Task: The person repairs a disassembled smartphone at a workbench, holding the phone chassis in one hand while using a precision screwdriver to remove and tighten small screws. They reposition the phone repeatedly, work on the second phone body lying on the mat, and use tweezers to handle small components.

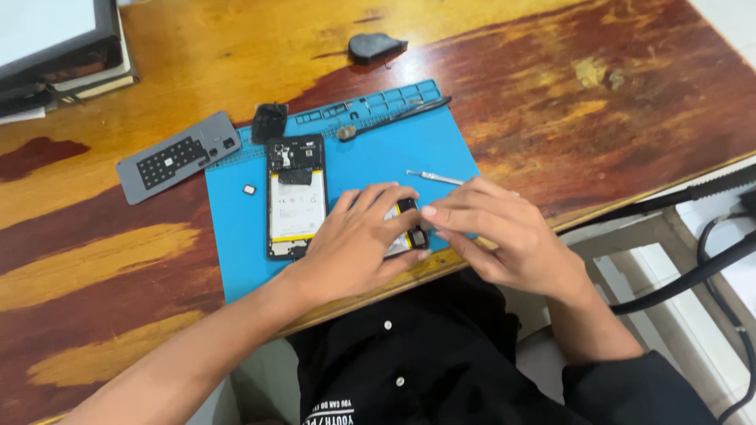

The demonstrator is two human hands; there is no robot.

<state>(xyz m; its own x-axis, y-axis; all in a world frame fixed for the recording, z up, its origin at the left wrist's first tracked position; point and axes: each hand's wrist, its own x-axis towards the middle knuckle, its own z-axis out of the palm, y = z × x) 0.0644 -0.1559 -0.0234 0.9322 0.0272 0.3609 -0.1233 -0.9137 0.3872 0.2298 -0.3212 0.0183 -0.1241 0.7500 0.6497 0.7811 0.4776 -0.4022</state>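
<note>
Wooden and heavily worn, the tabletop (551, 94) is seen carrying one blue work mat (370, 165), on which the work is laid out. One opened phone (296, 197) is laid face down on the mat, its back removed and its pale battery exposed. A second, smaller assembly (409, 228) is held at the mat's near edge, just right of the phone; it is largely hidden, so it can only be guessed to be another phone part with a yellow-edged cell. It is pressed down by the left hand (354, 244), whose fingers are spread and curled over it, while the right hand (504, 236) is closed in a pinch at its dark upper end. The step in hand is judged to be the freeing or seating of a small piece there; a steady hold and a fine, light pull would be called for next. One grey rear cover (177, 156) is set beside the mat, well apart from one dark pick-shaped tool (374, 47). One pair of tweezers (433, 178) is laid near the right hand, and one tiny square part (250, 189) is left beside the phone.
</note>
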